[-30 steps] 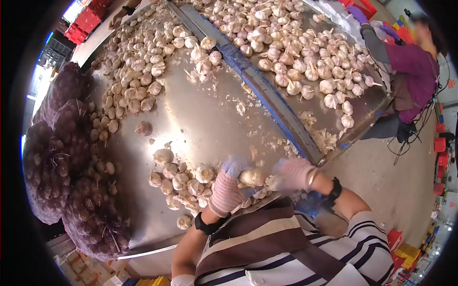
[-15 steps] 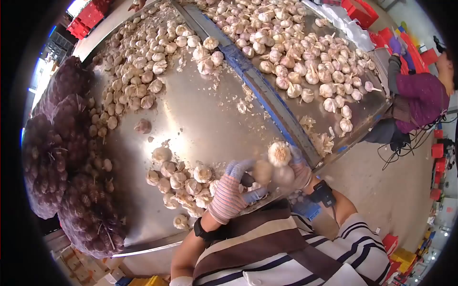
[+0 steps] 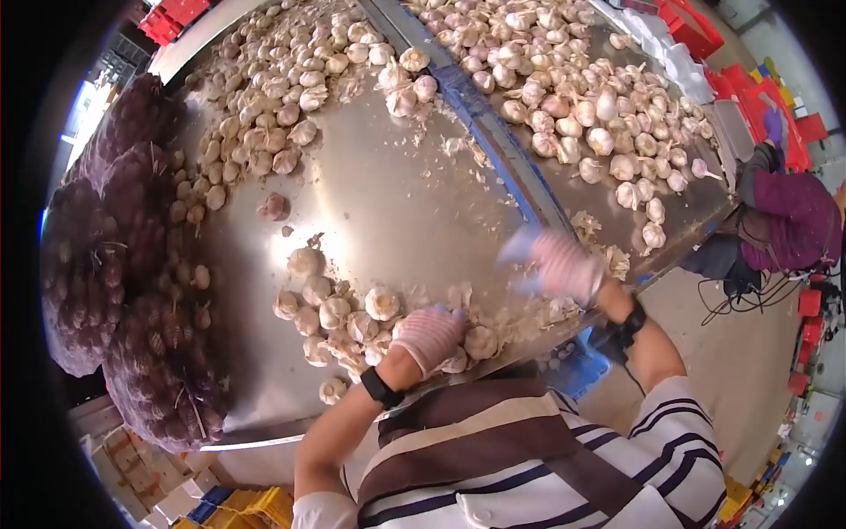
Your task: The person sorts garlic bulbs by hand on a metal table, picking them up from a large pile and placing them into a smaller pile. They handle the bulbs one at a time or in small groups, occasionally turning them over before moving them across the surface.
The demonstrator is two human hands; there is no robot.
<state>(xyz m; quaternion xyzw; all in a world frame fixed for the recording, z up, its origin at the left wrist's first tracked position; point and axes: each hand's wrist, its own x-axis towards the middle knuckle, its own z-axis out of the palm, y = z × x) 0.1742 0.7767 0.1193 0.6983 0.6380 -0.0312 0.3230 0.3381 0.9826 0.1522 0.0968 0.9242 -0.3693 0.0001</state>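
Observation:
My left hand [image 3: 430, 338], in a striped knit glove, is curled down at the table's near edge. Its fingers are closed on a garlic bulb [image 3: 454, 361] that shows partly beneath it; the fingertips are mostly hidden. Just right of that hand lies another whole bulb [image 3: 481, 342]. A cluster of garlic bulbs [image 3: 335, 313] spreads to its left. My right hand [image 3: 557, 264], gloved alike and smeared by motion, hovers near the blue-edged divider [image 3: 529, 189]. Its fingers are stretched apart with no bulb visible in them. Papery skins [image 3: 529, 322] lie below it.
Garlic heaps cover the far left [image 3: 264, 106] and the right side [image 3: 573, 97] of the metal table [image 3: 388, 203]. Net sacks of purplish bulbs [image 3: 132, 264] line the left edge. A blue crate [image 3: 577, 370] sits below the near edge. A co-worker [image 3: 789, 212] is at the right.
My right hand has moved up and away from the bulbs it was holding and opened. My left hand has lowered onto the table. The view has shifted slightly.

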